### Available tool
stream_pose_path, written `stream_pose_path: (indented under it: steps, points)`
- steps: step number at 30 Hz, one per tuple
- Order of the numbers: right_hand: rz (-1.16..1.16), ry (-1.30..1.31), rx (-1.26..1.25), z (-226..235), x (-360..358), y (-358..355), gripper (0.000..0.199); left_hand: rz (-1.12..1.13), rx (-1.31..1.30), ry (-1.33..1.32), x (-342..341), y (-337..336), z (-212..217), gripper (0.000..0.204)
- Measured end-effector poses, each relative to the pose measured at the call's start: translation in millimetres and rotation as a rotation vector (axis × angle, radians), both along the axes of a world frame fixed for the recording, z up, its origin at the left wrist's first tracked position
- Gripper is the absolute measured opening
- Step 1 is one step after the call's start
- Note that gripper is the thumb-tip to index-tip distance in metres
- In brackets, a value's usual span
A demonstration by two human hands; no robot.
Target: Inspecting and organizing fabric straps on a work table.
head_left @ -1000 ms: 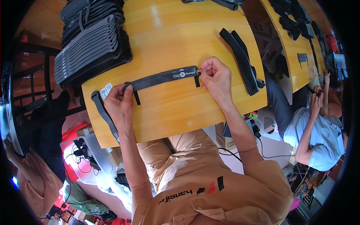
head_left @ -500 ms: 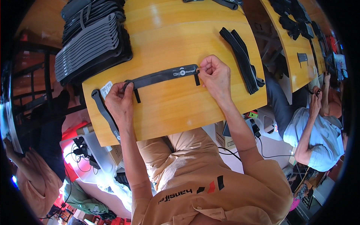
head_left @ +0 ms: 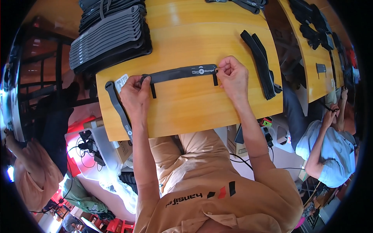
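A dark grey strap (head_left: 175,74) with pale print near one end lies level over the wooden table. My left hand (head_left: 136,93) pinches its left end between thumb and fingers. At the right end, my right hand (head_left: 234,79) pinches the tip. Two short black strips hang down from the strap, a left one (head_left: 153,91) beside my left fingers and a right one (head_left: 215,80) beside my right. Another grey strap (head_left: 118,106) lies along the table's left edge, next to a white printed label (head_left: 122,80) partly behind my left hand.
A tall stack of grey straps (head_left: 108,37) stands at the far left of the table (head_left: 186,116). A bundle of black strips (head_left: 260,64) lies at the right. More straps (head_left: 246,4) sit at the far edge. A co-worker (head_left: 324,145) sits at another table on the right.
The whole view has shifted, so the table and hands appear farther right. Both hands keep their pinch on the strap, which looks the same.
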State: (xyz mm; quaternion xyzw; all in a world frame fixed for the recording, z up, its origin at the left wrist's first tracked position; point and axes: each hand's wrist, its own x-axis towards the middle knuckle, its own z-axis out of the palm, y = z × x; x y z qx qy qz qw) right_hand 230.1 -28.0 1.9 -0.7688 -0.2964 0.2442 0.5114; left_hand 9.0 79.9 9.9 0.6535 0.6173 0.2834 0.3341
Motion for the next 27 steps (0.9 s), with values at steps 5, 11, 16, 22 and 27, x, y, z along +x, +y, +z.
stream_pose_path:
  steps: [5, 11, 16, 22, 27]
  points:
    - [0.01, -0.015, 0.002, -3, -2, 1, 0.012, 0.001, 0.003, -0.046, -3, 1, -2, 0.018]
    - [0.011, -0.027, -0.004, -1, -2, -1, 0.01, -0.015, 0.039, 0.014, 0, 0, 6, 0.015]
    - [0.039, -0.062, 0.001, 1, -1, 0, 0.008, -0.019, 0.093, -0.006, 1, -2, 7, 0.015]
    - [0.036, -0.143, 0.029, 1, -6, 0, 0.006, -0.026, 0.168, 0.04, 1, -8, 3, 0.013]
    - [0.1, 0.039, 0.08, 3, 1, -9, 0.009, -0.045, 0.258, -0.061, -3, -12, 4, 0.012]
